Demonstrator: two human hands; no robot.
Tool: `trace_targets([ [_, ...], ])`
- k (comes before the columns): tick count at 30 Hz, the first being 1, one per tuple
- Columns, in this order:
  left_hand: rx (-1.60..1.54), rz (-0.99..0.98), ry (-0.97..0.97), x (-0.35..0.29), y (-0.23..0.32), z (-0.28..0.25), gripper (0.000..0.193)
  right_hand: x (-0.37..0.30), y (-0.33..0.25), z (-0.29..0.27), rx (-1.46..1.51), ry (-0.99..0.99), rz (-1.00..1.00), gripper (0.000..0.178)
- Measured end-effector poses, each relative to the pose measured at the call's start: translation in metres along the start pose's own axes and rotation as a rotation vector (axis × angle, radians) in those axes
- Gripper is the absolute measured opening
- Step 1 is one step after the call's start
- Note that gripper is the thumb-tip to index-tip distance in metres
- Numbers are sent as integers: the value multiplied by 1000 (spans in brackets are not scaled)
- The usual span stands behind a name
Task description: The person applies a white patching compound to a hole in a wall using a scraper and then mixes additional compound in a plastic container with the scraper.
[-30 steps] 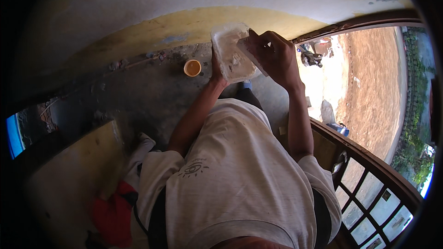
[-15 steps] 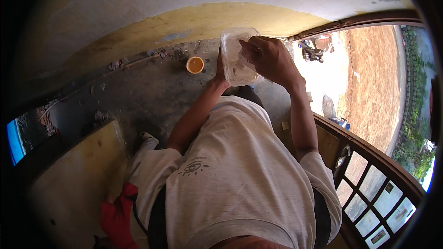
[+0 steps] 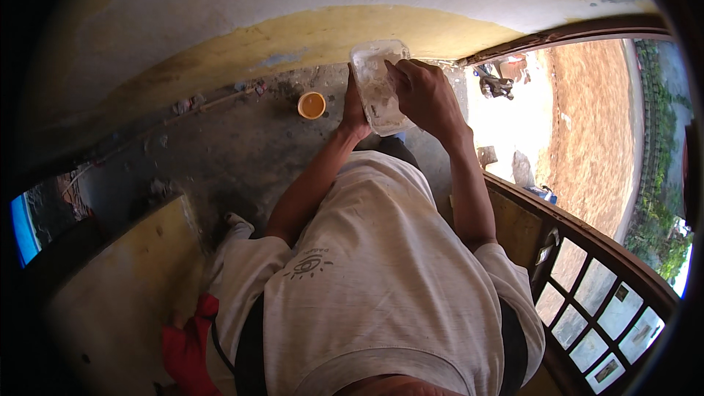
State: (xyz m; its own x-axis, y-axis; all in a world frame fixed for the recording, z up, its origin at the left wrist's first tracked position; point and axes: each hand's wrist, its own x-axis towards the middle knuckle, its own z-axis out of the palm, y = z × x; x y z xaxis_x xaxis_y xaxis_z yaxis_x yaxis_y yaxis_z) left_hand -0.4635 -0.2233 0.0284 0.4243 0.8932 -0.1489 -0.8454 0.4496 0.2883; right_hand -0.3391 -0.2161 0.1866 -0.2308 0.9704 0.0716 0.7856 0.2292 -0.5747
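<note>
A clear plastic tub (image 3: 377, 123), rectangular with rounded corners and smeared whitish inside, is held up in front of my body. My left hand (image 3: 355, 108) grips its left side from outside and below, with most of the fingers hidden behind the wall. Over the tub's right half is my right hand (image 3: 429, 100), its fingers bent and closed, tips reaching into the tub. Whatever those fingers hold is hidden by the hand. On the floor beyond my left forearm stands a small orange round pot (image 3: 312, 105) with orange-brown contents.
A yellow and white wall (image 3: 315, 37) rises ahead. An open doorway on the right shows sandy ground (image 3: 590, 139), beside a paned door (image 3: 594, 308). Another person's red sleeve (image 3: 189, 348) is at lower left, near a yellowish panel (image 3: 132, 264). Debris (image 3: 187, 105) lies along the wall's foot.
My right hand has shifted slightly right and toward me within the tub, its forearm swinging a little left. The left hand still holds the tub in nearly the same place.
</note>
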Motion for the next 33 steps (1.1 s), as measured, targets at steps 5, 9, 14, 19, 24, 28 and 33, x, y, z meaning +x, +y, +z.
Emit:
trace_targets([
  [5, 107, -9, 67, -9, 2, -5, 76, 3, -4, -25, 97, 12, -4, 12],
  [9, 71, -9, 58, -4, 4, -6, 81, 1, 0, 6, -3, 3, -21, 12],
  [14, 48, -29, 90, -6, 9, -7, 83, 7, -3, -8, 85, 169, -107, 12],
  [19, 44, -8, 126, -4, 6, -7, 83, 1, -2, 21, 14, 30, -129, 11],
  [24, 71, 6, 95, 0, 8, -10, 80, -3, -3, 27, 87, 116, -133, 18],
  [28, 53, 0, 63, -1, 9, -5, 78, -1, -10, 20, 159, 174, -50, 16],
  [33, 33, 13, 77, 3, 13, -2, 74, 0, -1, 32, 80, 215, -118, 22],
])
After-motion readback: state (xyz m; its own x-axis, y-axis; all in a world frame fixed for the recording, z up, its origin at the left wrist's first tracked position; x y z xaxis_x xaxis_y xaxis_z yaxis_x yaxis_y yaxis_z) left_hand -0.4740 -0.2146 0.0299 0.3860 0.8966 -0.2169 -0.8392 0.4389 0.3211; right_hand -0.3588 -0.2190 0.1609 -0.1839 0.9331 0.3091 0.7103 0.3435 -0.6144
